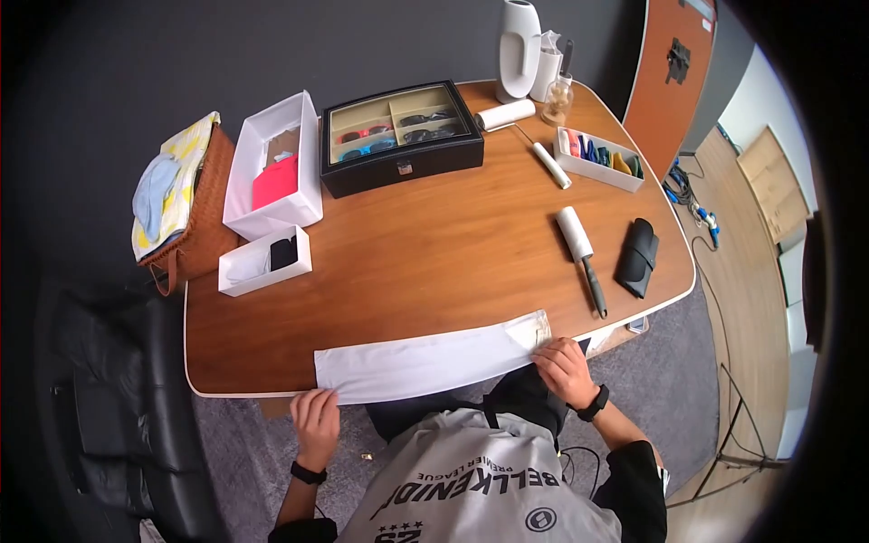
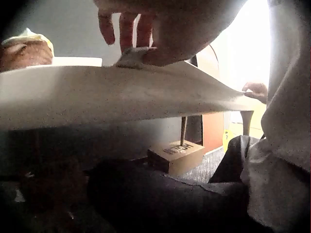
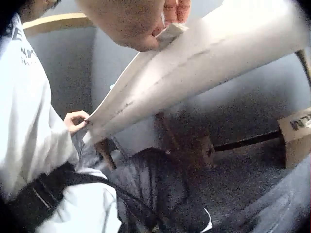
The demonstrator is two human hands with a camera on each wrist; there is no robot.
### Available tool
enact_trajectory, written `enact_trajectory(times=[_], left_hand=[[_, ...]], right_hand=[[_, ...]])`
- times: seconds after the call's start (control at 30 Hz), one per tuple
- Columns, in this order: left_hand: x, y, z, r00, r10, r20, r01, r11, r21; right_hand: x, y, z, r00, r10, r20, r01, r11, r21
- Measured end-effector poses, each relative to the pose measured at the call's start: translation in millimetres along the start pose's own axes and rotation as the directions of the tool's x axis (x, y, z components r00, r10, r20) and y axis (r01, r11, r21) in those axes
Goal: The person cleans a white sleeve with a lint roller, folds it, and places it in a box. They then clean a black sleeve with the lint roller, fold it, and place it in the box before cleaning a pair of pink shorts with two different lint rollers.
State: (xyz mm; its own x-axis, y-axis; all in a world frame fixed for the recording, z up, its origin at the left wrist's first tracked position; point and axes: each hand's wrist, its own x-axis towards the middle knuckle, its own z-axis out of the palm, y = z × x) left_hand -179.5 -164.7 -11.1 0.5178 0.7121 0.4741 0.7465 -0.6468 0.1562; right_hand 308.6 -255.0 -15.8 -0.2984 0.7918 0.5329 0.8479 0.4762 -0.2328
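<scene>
A long white cloth lies in a flat strip along the table's near edge, its right end bearing a beige patch. My left hand pinches its lower left corner, and my right hand pinches the right end. In the left wrist view, the thumb and fingers of my left hand meet on a bunched bit of cloth. From the right wrist, my right hand is seen gripping a small fold of fabric, with my left hand farther off.
On the table stand a black glasses case, white boxes at left and a box of colourful rolled items. A dark-handled roller and a black pouch lie at right. A woven basket stands beyond the left edge.
</scene>
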Motion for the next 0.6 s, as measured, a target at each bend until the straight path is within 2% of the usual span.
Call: enact_trajectory(times=[0.03, 0.13, 0.17, 0.23, 0.3, 0.37, 0.4, 0.43, 0.5, 0.53, 0.57, 0.6], left_hand=[[4.0, 0.0, -8.3, 1.000, 0.005, -0.001, -0.005, 1.000, -0.002], [26.2, -1.8, -40.7, 0.995, -0.071, -0.063, 0.066, 0.994, -0.090], [36.4, -4.6, -47.5, 0.995, -0.072, -0.065, 0.066, 0.993, -0.095], [57.6, -13.9, -54.1, 0.974, -0.217, -0.067, 0.197, 0.954, -0.228], [89.0, -24.5, -51.3, 0.964, -0.264, -0.017, 0.243, 0.912, -0.331], [119.2, -48.8, -31.9, 0.974, -0.216, 0.066, 0.224, 0.887, -0.403], [138.0, -55.4, -21.7, 0.984, -0.172, 0.055, 0.179, 0.901, -0.395], [145.7, -75.7, -3.1, 0.983, -0.142, 0.116, 0.175, 0.914, -0.365], [161.1, -82.2, 19.7, 0.996, -0.060, 0.067, 0.068, 0.989, -0.130], [167.8, -73.3, 19.5, 0.993, -0.047, 0.110, 0.058, 0.994, -0.098], [170.5, -60.3, 19.1, 0.987, -0.035, 0.158, 0.046, 0.997, -0.066], [169.5, -51.3, 21.7, 0.983, -0.036, 0.181, 0.057, 0.992, -0.111]], right_hand=[[3.2, -1.9, -5.7, 1.000, 0.003, -0.003, -0.003, 1.000, -0.004], [20.1, -2.7, -30.3, 0.989, 0.151, 0.001, -0.146, 0.959, 0.244], [26.9, 1.4, -39.3, 0.989, 0.150, 0.003, -0.146, 0.960, 0.239], [42.5, 12.3, -55.9, 0.944, 0.328, 0.034, -0.314, 0.863, 0.395], [73.3, 29.9, -65.1, 0.916, 0.383, 0.118, -0.399, 0.840, 0.368], [100.4, 59.8, -61.7, 0.891, 0.406, 0.202, -0.453, 0.813, 0.366], [107.8, 77.9, -51.6, 0.883, 0.401, 0.245, -0.467, 0.804, 0.367], [114.0, 91.6, -41.1, 0.885, 0.400, 0.240, -0.464, 0.808, 0.363], [126.3, 115.8, -21.4, 0.931, 0.347, 0.108, -0.362, 0.917, 0.169], [125.2, 122.0, -16.3, 0.946, 0.315, 0.082, -0.320, 0.946, 0.052], [126.8, 118.4, -18.7, 0.946, 0.317, 0.068, -0.320, 0.946, 0.042], [127.5, 111.0, -18.3, 0.938, 0.341, 0.063, -0.344, 0.937, 0.055]])
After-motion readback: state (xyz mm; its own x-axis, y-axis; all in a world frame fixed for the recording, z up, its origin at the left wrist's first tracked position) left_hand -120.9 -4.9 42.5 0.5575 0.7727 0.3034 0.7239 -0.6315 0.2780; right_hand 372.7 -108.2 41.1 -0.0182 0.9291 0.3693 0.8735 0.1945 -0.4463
